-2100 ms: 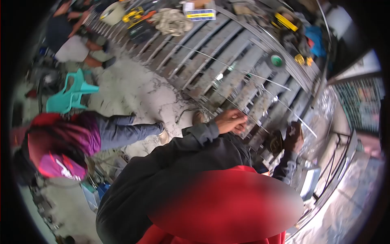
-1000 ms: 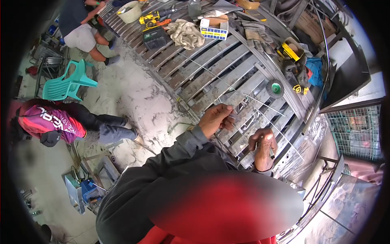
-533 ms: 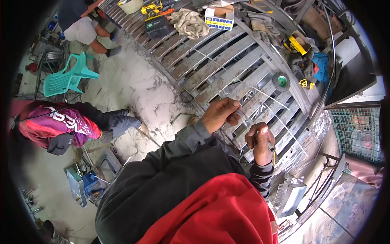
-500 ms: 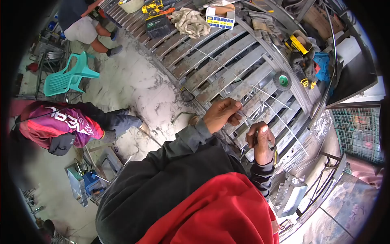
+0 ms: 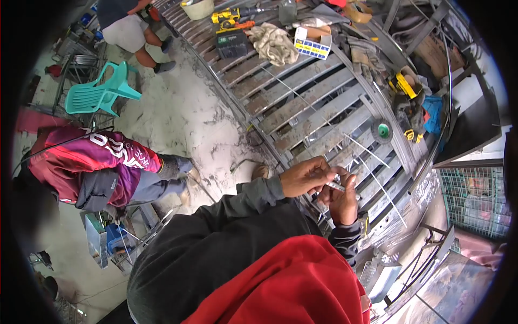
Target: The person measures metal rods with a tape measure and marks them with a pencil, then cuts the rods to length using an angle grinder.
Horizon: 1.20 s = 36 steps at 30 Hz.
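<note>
My left hand (image 5: 305, 178) and my right hand (image 5: 344, 201) meet over the near end of the slatted metal table (image 5: 318, 100). Between their curled fingers sits a short, slim whitish-grey piece (image 5: 335, 186), its exact kind too small to make out. The left fingertips pinch near its upper end, and the right thumb lies along it with the fingers bent beneath. Just beyond the hands, thin metal rods (image 5: 384, 190) rest across the slats. A round disc with a green centre (image 5: 383, 130) stands farther right on the table.
Farther up the table are a yellow drill (image 5: 229, 16), a dark case (image 5: 232, 44), a crumpled cloth (image 5: 274, 44) and a cardboard box (image 5: 314, 43). To the left are a green plastic chair (image 5: 100, 93) and a bending person in a magenta shirt (image 5: 116, 154). Another person stands behind.
My hands, apart before, have come together, and the whitish-grey piece now shows between them. The view has shifted slightly. The person in magenta has leaned farther into view.
</note>
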{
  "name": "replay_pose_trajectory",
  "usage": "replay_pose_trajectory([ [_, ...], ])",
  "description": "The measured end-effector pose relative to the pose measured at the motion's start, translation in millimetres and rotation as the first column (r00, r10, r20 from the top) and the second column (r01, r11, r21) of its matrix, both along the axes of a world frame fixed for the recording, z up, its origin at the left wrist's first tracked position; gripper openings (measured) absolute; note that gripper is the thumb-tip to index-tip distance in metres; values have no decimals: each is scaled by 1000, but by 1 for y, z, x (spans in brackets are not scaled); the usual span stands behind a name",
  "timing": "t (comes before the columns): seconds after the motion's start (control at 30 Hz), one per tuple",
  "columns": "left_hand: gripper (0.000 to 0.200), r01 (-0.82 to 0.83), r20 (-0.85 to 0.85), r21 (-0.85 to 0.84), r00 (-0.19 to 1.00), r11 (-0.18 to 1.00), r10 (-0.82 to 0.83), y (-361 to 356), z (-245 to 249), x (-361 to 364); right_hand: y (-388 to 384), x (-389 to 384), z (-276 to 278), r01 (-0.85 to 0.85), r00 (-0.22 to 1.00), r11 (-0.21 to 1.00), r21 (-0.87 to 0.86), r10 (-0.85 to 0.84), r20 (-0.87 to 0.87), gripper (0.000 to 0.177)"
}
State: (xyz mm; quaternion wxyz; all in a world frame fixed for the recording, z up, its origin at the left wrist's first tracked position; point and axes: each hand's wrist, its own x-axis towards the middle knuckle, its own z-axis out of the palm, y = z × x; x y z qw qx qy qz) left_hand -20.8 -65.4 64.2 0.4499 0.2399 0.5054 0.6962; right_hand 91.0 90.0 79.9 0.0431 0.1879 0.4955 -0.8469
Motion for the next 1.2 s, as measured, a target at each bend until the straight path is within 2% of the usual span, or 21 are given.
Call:
replay_pose_trajectory([
  [0.07, 23, -11, -49, 12, 999, 1000, 11, -1, -1, -4, -9, -8, 4, -15, 999, 995, 101, 19, -33, 87],
  [0.1, 26, 11, -22, 44, 1000, 999, -10, -3, 0, -5, 2, -7, -13, -131, 987, 982, 135, 142, -76, 94],
  [0.13, 29, 54, -9, 50, 999, 997, -54, -5, 4, -8, -8, -11, -14, -55, 990, 993, 105, 68, -122, 95],
  [0.2, 30, 189, -37, 24, 981, 982, -188, -7, 13, -13, -8, -10, -12, -64, 989, 995, 82, 75, -131, 94],
  [0.23, 26, 188, -190, 17, 965, 982, -182, -6, 17, -13, -15, -8, -10, -16, 995, 1000, 3, 16, -98, 92],
  [0.33, 24, 265, -118, -96, 954, 959, -275, 0, 7, -8, -22, 9, -19, -1, 994, 991, -135, -14, -110, 91],
  [0.37, 24, 252, -246, -66, 934, 966, -260, 3, 18, -8, -26, 13, -16, 62, 990, 992, -111, -76, -121, 88],
  [0.47, 21, 262, -290, -73, 917, 962, -272, 17, 27, -2, -27, 23, 4, 186, 979, 965, -184, -198, -51, 77],
  [0.53, 17, 281, -295, -87, 909, 956, -294, 26, 35, 6, -25, 33, 15, 188, 971, 952, -242, -217, -99, 73],
  [0.6, 16, 390, -311, -114, 860, 914, -405, 33, 41, 7, -29, 43, 20, 245, 950, 925, -290, -289, -119, 72],
  [0.67, 15, 425, -381, -158, 807, 891, -452, 43, 40, 9, -27, 54, 6, 286, 938, 926, -248, -323, -125, 72],
  [0.77, 20, 446, -421, -101, 791, 889, -444, 60, 28, 14, -23, 66, -12, 361, 932, 923, 134, -355, -69, 73],
  [0.8, 22, 456, -462, -113, 763, 883, -453, 65, 28, 13, -22, 73, -20, 378, 926, 917, 131, -372, -70, 73],
  [0.87, 27, 475, -601, -206, 628, 856, -494, 82, 25, 1, -20, 87, -25, 301, 946, 951, 63, -306, 101, 72],
  [0.9, 27, 359, -663, -194, 637, 913, -392, 90, 25, -1, -22, 91, -19, 310, 945, 937, 159, -323, 61, 73],
  [0.93, 27, 238, -727, -163, 628, 957, -280, 101, 24, -3, -22, 96, -9, 265, 941, 938, 223, -302, 152, 73],
  [1.0, 28, 184, -850, -88, 498, 979, -170, 125, 18, -13, -22, 111, -25, 206, 955, 928, 312, -259, 141, 68],
  [1.03, 29, 195, -879, -79, 449, 978, -160, 140, 8, -17, -21, 115, -22, 235, 949, 922, 308, -286, 133, 68],
  [1.07, 27, 220, -885, -162, 398, 962, -240, 152, 2, -21, -20, 119, -17, 259, 943, 917, 303, -308, 126, 66],
  [1.13, 24, 256, -963, -70, 236, 964, -132, 186, -23, -24, -20, 130, -16, 304, 929, 907, 292, -350, 119, 64],
  [1.2, 22, 291, -961, -66, 240, 955, -139, 224, -47, -20, -15, 139, -20, 363, 909, 894, 262, -402, 110, 62],
])
